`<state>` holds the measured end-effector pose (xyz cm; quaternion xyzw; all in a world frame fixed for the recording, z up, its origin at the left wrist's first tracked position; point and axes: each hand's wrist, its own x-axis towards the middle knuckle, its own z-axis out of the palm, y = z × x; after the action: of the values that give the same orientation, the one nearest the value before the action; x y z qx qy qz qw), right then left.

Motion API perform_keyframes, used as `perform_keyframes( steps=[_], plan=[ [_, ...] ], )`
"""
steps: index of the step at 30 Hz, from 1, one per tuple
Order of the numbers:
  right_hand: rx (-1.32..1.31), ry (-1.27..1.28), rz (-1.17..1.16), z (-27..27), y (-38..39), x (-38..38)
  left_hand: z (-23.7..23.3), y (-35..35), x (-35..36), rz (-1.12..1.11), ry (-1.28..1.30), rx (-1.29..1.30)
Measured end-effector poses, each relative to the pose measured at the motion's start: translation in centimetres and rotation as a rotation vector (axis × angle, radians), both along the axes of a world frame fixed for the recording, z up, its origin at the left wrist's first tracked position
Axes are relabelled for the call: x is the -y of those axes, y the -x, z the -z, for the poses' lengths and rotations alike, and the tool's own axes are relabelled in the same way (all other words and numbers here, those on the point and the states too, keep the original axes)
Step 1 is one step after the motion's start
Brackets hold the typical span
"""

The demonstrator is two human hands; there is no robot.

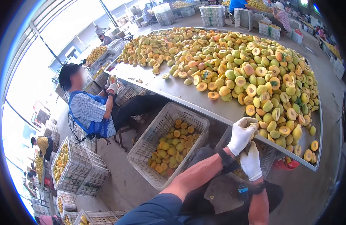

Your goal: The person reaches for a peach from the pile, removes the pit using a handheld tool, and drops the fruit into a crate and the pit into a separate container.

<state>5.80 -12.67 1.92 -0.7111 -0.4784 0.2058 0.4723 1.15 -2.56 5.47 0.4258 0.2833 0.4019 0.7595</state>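
Observation:
My left hand point(241, 137), in a white glove, is at the near edge of the metal table with its fingers curled in a pinch. Just below it, my right hand point(251, 162), also gloved in white, has its fingers closed close to the left fingertips. Whatever lies between the fingers is too small and covered to make out. Beyond my hands, a big heap of yellow-green fruit point(233, 71), much of it halved with orange flesh showing, covers much of the table point(169, 84). Under my hands stands a plastic crate point(268, 159), partly hidden by my arms.
A grey crate point(143, 150) of halved fruit stands to the left of my legs. Further left, a person in a blue vest point(92, 108) sits at the table, hands raised. Stacked crates point(81, 168) stand on the floor, and other people work in the background.

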Motion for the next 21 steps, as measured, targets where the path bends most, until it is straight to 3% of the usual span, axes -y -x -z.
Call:
perform_keyframes(
  steps=[6,9,15,21],
  plan=[
    [-0.006,-0.009,-0.033,-0.4,0.2,0.1,0.3,0.9,-1.0,0.103,-0.017,0.023],
    [0.076,0.173,-0.052,-1.3,0.5,0.3,0.1,1.2,-1.3,0.2,0.018,-0.05],
    [-0.065,-0.123,-0.188,0.6,-0.5,0.6,-0.9,2.0,-0.7,0.234,-0.054,-0.006],
    [-0.434,0.133,-0.207,-1.9,-0.7,1.1,-0.7,2.0,-0.1,0.199,-0.131,0.078]
  ],
)
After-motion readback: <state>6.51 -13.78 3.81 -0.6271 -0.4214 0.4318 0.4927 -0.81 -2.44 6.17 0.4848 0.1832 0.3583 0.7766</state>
